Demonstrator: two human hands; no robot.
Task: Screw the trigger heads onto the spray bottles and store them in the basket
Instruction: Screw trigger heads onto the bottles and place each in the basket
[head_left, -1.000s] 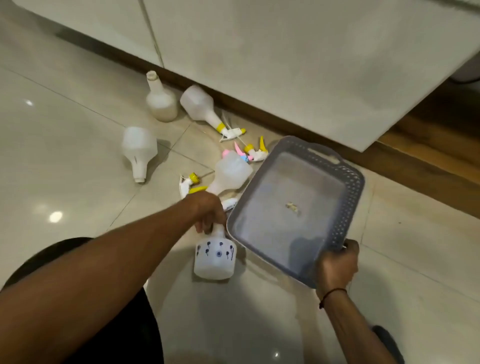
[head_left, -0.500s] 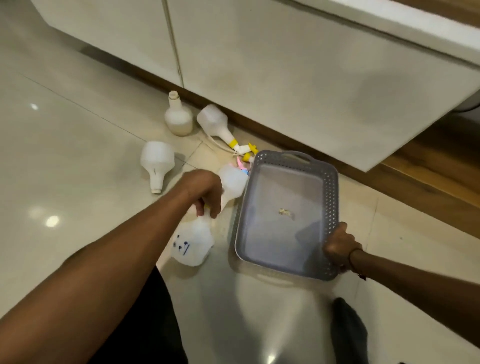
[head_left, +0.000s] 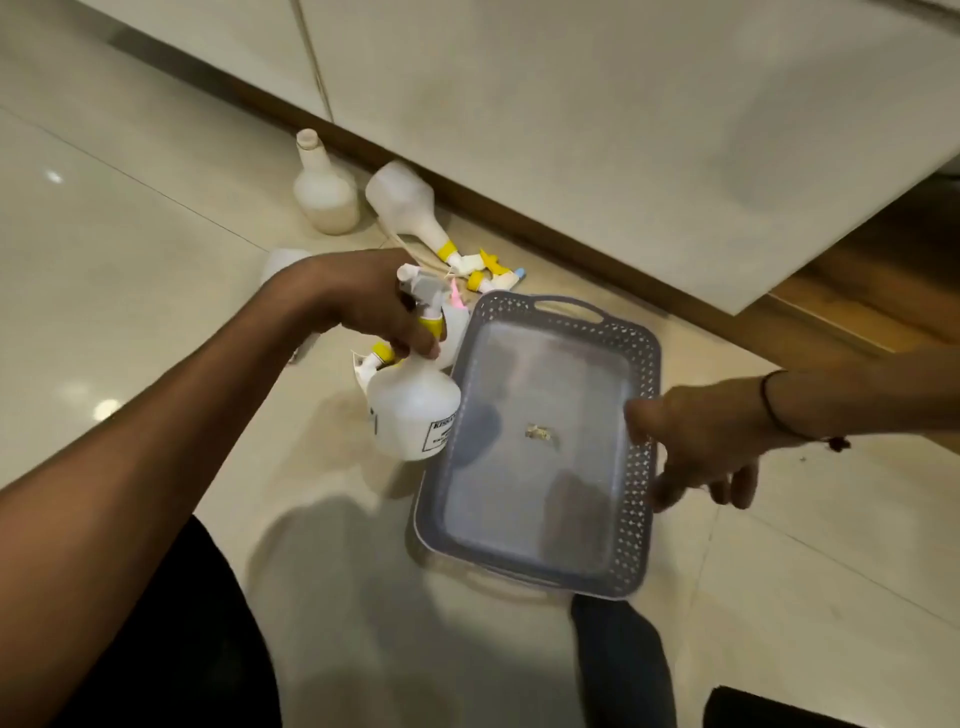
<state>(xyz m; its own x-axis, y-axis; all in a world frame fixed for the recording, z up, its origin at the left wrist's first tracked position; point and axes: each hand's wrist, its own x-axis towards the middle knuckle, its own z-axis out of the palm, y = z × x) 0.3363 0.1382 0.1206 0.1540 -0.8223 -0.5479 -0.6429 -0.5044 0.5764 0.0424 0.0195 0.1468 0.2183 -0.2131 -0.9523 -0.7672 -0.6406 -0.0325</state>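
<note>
The tiled floor (head_left: 130, 291) occupies most of the view and lies open to the left and at lower right, giving free room on both sides of the work area. The white cabinet front (head_left: 597, 130) bounds the far side, with a brown plinth strip (head_left: 545, 228) running diagonally along its base. The grey basket (head_left: 644, 519) sits flat on the floor near the centre, its perforated rim tilted slightly clockwise in the frame, one handle toward the cabinet; only a small pale scrap (head_left: 538, 432) lies on its base. The left hand (head_left: 374, 306) is closed around the neck and trigger head of a white spray bottle (head_left: 413, 415), which hangs just beside the basket's left rim, its printed label facing the camera; whether it touches the rim cannot be determined. The right hand (head_left: 696, 441) is over the basket's right rim with fingers loosely spread and pointing down outside the wall, gripping nothing; contact with the rim cannot be confirmed. An upright headless bottle (head_left: 324, 195) stands near the plinth. A second bottle (head_left: 405, 208) lies on its side just beside it, with a yellow collar at the neck. Loose trigger heads (head_left: 488, 270) in yellow, white and blue are clustered between that bottle and the basket's far handle. Another trigger head (head_left: 375, 358) with a yellow collar lies behind the held bottle. A further bottle (head_left: 283, 260) is mostly hidden behind the left wrist.
</note>
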